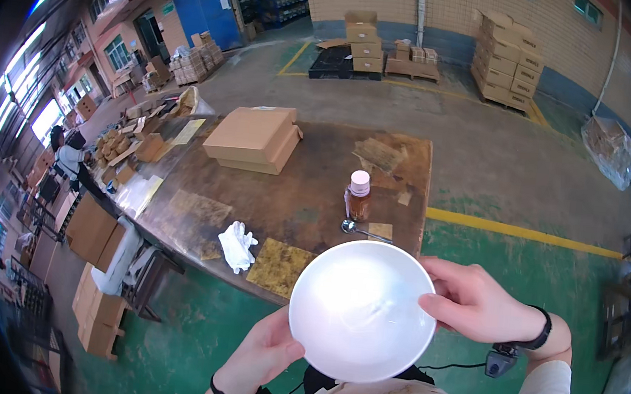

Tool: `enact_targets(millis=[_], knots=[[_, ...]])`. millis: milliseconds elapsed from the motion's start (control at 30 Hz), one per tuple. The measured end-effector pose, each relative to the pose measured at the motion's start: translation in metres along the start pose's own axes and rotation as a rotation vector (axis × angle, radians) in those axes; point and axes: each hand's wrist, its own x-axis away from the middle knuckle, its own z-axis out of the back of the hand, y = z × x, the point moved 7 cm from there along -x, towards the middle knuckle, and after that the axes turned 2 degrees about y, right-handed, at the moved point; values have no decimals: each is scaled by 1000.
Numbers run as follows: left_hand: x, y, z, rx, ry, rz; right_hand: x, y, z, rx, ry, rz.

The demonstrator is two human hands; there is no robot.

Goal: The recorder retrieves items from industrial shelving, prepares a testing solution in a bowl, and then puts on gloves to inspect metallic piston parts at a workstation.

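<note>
A round white bowl (pixel 362 315) is held up in front of me, off the near edge of the table, its inside facing up toward me. My left hand (pixel 275 345) grips its lower left rim, thumb over the edge. On the right rim my right hand (pixel 469 299) is closed, thumb inside and fingers underneath. Just beyond the bowl, a metal spoon (pixel 365 232) lies on the table. Behind the spoon stands a brown bottle (pixel 358 201) with a pale pink cap. To the left, a crumpled pair of white gloves (pixel 237 247) rests near the table edge.
The worn brown table (pixel 320 152) carries a closed cardboard box (pixel 253 138) at its far side. Stacked cartons (pixel 507 60) stand on pallets by the wall. Another person (pixel 72 158) is at the far left, beside heaped brown items. A yellow floor line (pixel 525 232) runs right of the table.
</note>
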Motion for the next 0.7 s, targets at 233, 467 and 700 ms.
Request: enact_targets(millis=[233,467,700], knots=[[49,33,-9,-119,168,-357,28,-39,2,-146,-1,106],[84,59,-58,-119,233,-183,67,-81,-11,-279,18,348],[9,122,-125,-121,219,-166,63,-65,8,-485,331,389]])
